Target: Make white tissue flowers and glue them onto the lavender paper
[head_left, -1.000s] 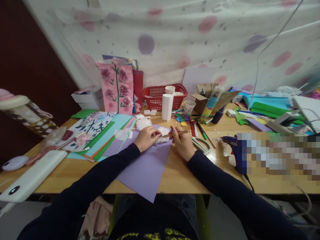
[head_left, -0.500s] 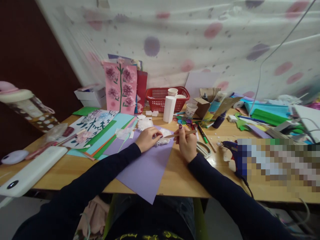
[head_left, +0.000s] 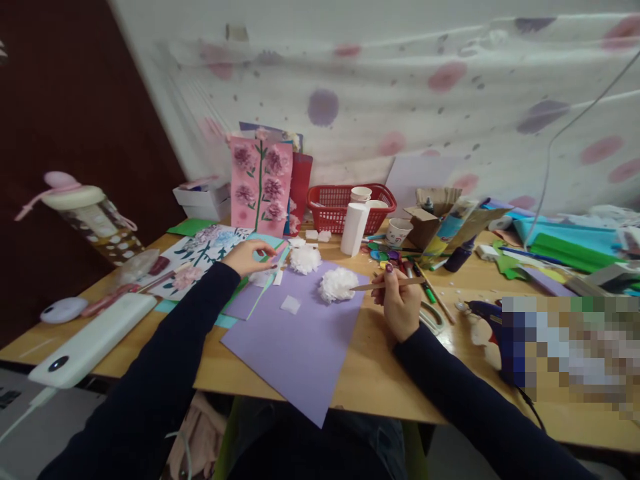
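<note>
A thin pointed wooden stick (head_left: 364, 287) is in my right hand (head_left: 400, 303), its tip at the right edge of a fluffy white paper flower (head_left: 338, 285). That flower lies on a purple sheet of paper (head_left: 295, 353). Just behind it to the left sits a second white paper flower (head_left: 305, 259). My left hand (head_left: 250, 258) hovers with fingers apart and slightly bent above some thin white paper pieces (head_left: 260, 278) on the coloured sheets. One small white paper square (head_left: 291, 305) lies alone on the purple sheet.
Scissors (head_left: 433, 319) and a glue gun (head_left: 484, 310) lie to the right. Behind stand a white roll (head_left: 355, 230), a red basket (head_left: 330, 208), a paper cup (head_left: 399, 232) and a pink flower picture (head_left: 261, 187). At left are a white power bank (head_left: 95, 340) and a bottle (head_left: 95, 217).
My left hand has left the white flower and moved left to the thin paper pieces. The small square on the purple sheet now shows. My right hand still holds the stick by the flower.
</note>
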`<state>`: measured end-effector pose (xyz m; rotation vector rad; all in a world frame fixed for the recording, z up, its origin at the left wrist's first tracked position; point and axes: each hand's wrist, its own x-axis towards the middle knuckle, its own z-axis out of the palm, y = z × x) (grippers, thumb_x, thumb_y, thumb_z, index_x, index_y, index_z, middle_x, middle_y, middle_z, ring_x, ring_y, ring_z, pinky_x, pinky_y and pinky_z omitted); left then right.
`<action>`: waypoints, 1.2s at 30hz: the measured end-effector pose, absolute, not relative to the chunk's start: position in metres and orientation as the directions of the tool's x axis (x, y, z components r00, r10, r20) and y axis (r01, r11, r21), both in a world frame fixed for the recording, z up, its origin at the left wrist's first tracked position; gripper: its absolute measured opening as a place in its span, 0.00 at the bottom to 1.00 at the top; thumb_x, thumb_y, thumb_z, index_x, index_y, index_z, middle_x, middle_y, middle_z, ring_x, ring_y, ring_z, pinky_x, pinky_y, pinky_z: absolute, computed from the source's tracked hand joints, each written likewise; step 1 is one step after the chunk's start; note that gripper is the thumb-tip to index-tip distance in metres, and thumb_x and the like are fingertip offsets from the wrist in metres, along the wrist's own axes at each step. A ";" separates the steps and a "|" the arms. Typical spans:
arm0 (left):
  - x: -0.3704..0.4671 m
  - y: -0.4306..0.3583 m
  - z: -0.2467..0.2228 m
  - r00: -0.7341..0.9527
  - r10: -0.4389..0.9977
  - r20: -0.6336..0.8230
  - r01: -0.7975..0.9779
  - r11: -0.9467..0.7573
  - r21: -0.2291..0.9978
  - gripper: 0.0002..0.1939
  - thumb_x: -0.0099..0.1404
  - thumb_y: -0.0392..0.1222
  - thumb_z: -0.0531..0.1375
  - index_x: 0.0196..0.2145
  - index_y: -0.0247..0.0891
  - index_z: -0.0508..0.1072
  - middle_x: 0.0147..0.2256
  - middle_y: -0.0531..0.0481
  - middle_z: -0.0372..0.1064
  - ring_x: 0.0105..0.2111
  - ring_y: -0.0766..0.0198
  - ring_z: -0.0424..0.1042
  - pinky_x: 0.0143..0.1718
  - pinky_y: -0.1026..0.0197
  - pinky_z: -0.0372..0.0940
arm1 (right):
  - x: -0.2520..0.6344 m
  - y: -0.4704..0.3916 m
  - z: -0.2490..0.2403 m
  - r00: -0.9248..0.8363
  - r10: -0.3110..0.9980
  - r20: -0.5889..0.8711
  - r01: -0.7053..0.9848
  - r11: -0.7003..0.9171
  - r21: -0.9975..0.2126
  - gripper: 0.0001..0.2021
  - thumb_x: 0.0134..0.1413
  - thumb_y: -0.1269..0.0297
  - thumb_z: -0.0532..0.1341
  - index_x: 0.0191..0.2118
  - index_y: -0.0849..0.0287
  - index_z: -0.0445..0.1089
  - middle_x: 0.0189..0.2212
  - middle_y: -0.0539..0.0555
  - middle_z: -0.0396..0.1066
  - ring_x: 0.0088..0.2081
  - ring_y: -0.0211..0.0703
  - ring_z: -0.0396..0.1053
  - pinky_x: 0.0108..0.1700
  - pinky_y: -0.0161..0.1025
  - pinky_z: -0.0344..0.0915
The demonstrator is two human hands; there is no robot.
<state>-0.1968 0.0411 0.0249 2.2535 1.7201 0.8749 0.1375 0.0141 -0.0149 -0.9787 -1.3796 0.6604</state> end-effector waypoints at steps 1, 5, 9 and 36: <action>-0.196 0.042 0.021 0.177 0.935 0.308 0.840 -0.306 0.447 0.14 0.45 0.41 0.65 0.33 0.40 0.76 0.33 0.49 0.76 0.35 0.59 0.72 0.39 0.60 0.64 | 0.138 0.014 -0.015 0.114 0.864 0.491 0.155 0.473 -0.867 0.24 0.60 0.45 0.51 0.24 0.59 0.64 0.13 0.47 0.62 0.13 0.32 0.59 0.15 0.31 0.57; -0.185 0.042 0.010 0.160 0.964 0.214 0.878 -0.238 0.415 0.22 0.46 0.33 0.60 0.43 0.40 0.73 0.35 0.49 0.78 0.34 0.58 0.75 0.42 0.58 0.64 | 0.138 0.014 -0.015 0.113 0.875 0.472 0.156 0.453 -0.878 0.23 0.59 0.44 0.52 0.24 0.59 0.64 0.13 0.46 0.62 0.13 0.33 0.59 0.15 0.31 0.56; -0.183 0.043 0.010 0.091 0.949 0.302 0.881 -0.218 0.419 0.21 0.52 0.33 0.55 0.45 0.40 0.71 0.33 0.50 0.79 0.37 0.57 0.76 0.46 0.56 0.63 | 0.139 0.015 -0.016 0.105 0.873 0.476 0.164 0.457 -0.874 0.23 0.60 0.45 0.51 0.25 0.59 0.64 0.13 0.47 0.63 0.13 0.32 0.59 0.15 0.31 0.57; -0.175 0.035 0.028 -0.138 0.916 0.377 0.669 -0.195 0.718 0.20 0.53 0.36 0.60 0.45 0.34 0.68 0.33 0.46 0.77 0.36 0.58 0.76 0.47 0.53 0.68 | 0.139 0.012 -0.018 0.070 0.856 0.513 0.138 0.501 -0.855 0.22 0.62 0.47 0.51 0.26 0.59 0.65 0.14 0.47 0.63 0.15 0.33 0.61 0.16 0.31 0.58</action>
